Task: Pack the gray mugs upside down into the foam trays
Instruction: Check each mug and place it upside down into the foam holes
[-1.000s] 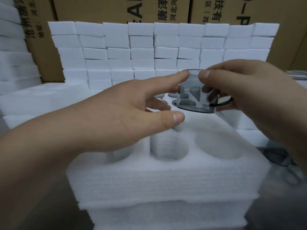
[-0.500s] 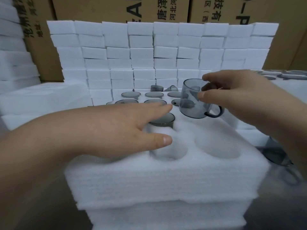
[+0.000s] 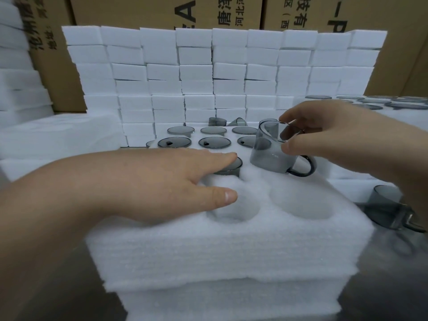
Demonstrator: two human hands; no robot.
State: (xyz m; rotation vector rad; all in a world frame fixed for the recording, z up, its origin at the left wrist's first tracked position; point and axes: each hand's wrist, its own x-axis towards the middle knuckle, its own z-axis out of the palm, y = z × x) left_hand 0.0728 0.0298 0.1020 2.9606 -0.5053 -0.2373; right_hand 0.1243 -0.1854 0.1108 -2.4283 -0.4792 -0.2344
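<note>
A white foam tray (image 3: 227, 249) with round holes lies in front of me on a stack of trays. My right hand (image 3: 328, 140) holds a gray glass mug (image 3: 268, 151) upside down by its base, rim partly down in the tray's far right hole, handle pointing right. My left hand (image 3: 148, 184) lies flat on the tray, fingers straight and pressing on a mug (image 3: 229, 169) seated upside down in the far middle hole. Two near holes (image 3: 234, 209) stand empty. Behind it, another tray (image 3: 194, 148) holds several upside-down mugs.
Stacked white foam blocks (image 3: 220, 72) wall off the back, with cardboard boxes behind. Loose gray mugs (image 3: 391, 209) lie on the metal table at the right. More mugs in foam (image 3: 379, 103) sit at the far right. Foam sheets (image 3: 46, 140) are piled on the left.
My right hand has lowered the mug from above the tray down into the far right hole. My left hand has dropped flat onto the tray and the seated mug.
</note>
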